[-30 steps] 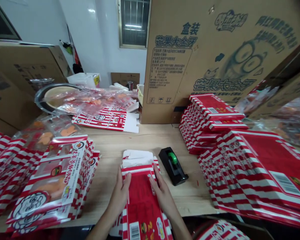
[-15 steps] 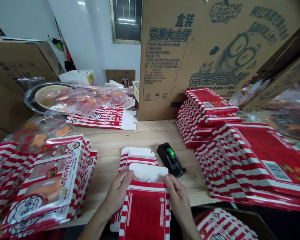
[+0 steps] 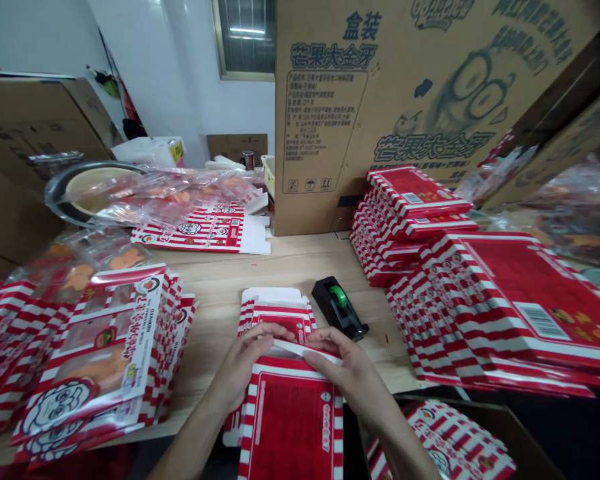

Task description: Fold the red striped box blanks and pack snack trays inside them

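Observation:
Both my hands grip the top end of a flattened red-and-white striped carton (image 3: pixel 293 420) over the table's front edge. My left hand (image 3: pixel 243 363) holds its left side. My right hand (image 3: pixel 345 363) is on its right side, with the fingers pressing a narrow white flap (image 3: pixel 305 349) that is bent over at the top. Just beyond my hands lies a stack of similar cartons (image 3: pixel 275 313). A black tape dispenser with a green roll (image 3: pixel 337 307) stands to the right of that stack, apart from my right hand.
Tall stacks of printed cartons (image 3: pixel 105 347) fill the left, and more (image 3: pixel 505 307) fill the right. A large cardboard box (image 3: pixel 360 113) stands behind the table. Clear packaging trays (image 3: pixel 170 193) lie beside a metal basin (image 3: pixel 90 190). An open box (image 3: pixel 455 440) sits below the front edge.
The carton has moved from a skewed position to straight in front of me. Its white flap, raised half a second ago, is now bent over under my fingers, and my hands have drawn closer together.

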Demonstrator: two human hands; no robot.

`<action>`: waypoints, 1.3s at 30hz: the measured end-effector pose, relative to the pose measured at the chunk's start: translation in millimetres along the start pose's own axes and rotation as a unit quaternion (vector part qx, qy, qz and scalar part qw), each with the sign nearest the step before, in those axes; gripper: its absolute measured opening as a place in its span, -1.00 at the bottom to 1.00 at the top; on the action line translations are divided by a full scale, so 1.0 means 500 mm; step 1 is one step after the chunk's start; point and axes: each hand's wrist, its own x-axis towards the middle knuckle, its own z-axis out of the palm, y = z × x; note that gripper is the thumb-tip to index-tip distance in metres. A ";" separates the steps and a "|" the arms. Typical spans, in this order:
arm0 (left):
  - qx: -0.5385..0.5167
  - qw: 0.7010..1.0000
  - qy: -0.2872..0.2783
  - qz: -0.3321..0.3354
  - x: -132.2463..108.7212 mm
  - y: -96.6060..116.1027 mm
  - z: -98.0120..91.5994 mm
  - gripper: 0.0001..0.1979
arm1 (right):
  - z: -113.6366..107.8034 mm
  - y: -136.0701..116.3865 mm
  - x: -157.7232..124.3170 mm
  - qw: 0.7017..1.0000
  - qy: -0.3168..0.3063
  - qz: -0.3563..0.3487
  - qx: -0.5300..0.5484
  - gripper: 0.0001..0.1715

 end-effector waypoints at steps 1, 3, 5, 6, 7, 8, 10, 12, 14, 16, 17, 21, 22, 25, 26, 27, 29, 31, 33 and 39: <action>-0.009 1.000 0.006 -0.005 -0.002 -0.001 0.001 -0.91 | 0.000 -0.004 0.001 1.000 -0.003 0.013 -0.012 -0.71; -0.034 0.999 0.012 -0.012 -0.005 -0.005 -0.004 -0.96 | -0.003 -0.006 0.002 0.999 0.001 0.028 -0.020 -0.73; -0.028 1.000 -0.002 -0.007 -0.008 -0.007 -0.017 -0.97 | -0.008 -0.002 0.000 1.000 -0.001 0.022 -0.011 -0.75; -0.004 1.000 -0.013 0.000 -0.009 -0.008 -0.026 -0.96 | -0.012 0.001 -0.002 1.000 -0.008 0.015 -0.006 -0.76; 0.032 0.999 -0.026 0.007 -0.011 -0.008 -0.036 -0.94 | -0.017 0.003 -0.004 1.000 -0.019 0.009 -0.005 -0.77; 0.073 0.996 -0.041 0.012 -0.012 -0.007 -0.045 -0.90 | -0.022 0.006 -0.007 0.999 -0.032 0.006 -0.006 -0.78; 0.152 0.986 -0.068 0.020 -0.014 -0.004 -0.059 -0.82 | -0.032 0.009 -0.009 0.998 -0.058 0.014 -0.006 -0.75; 0.194 0.976 -0.095 0.023 -0.016 -0.003 -0.063 -0.80 | -0.040 0.011 -0.009 0.997 -0.071 0.043 0.004 -0.73; 0.193 0.975 -0.106 0.020 -0.019 -0.005 -0.056 -0.82 | -0.043 0.011 -0.005 0.996 -0.061 0.066 0.025 -0.72; 0.167 0.982 -0.091 0.015 -0.022 -0.011 -0.046 -0.85 | -0.044 0.011 -0.003 0.996 -0.052 0.060 0.038 -0.72; 0.153 0.985 -0.077 0.018 -0.024 -0.017 -0.041 -0.87 | -0.044 0.011 -0.005 0.996 -0.057 0.045 0.042 -0.73; 0.117 0.992 -0.022 0.044 -0.029 -0.042 -0.035 -0.88 | -0.047 0.016 -0.024 0.988 -0.141 0.010 0.068 -0.67; 0.114 0.992 -0.009 0.049 -0.031 -0.048 -0.037 -0.87 | -0.047 0.019 -0.031 0.987 -0.148 0.012 0.066 -0.63; 0.138 0.989 0.013 0.055 -0.034 -0.059 -0.045 -0.85 | -0.043 0.031 -0.051 0.993 -0.120 -0.016 0.001 -0.67; 0.153 0.987 0.012 0.055 -0.035 -0.060 -0.047 -0.85 | -0.040 0.035 -0.056 0.993 -0.109 -0.035 -0.025 -0.72; 0.168 0.984 0.009 0.057 -0.034 -0.061 -0.048 -0.85 | -0.038 0.039 -0.059 0.992 -0.104 -0.051 -0.044 -0.75; 0.194 0.979 0.002 0.060 -0.033 -0.060 -0.047 -0.85 | -0.039 0.048 -0.060 0.990 -0.105 -0.073 -0.055 -0.78; 0.208 0.976 0.002 0.062 -0.030 -0.058 -0.045 -0.85 | -0.053 0.060 -0.048 0.989 -0.106 -0.087 -0.062 -0.78; 0.206 0.977 0.011 0.061 -0.030 -0.057 -0.041 -0.84 | -0.083 0.074 -0.022 0.990 -0.022 -0.107 -0.089 -0.70; 0.227 0.974 0.000 -0.018 -0.044 -0.042 -0.038 -0.73 | -0.206 0.109 0.091 0.971 0.185 -0.052 -0.140 -0.62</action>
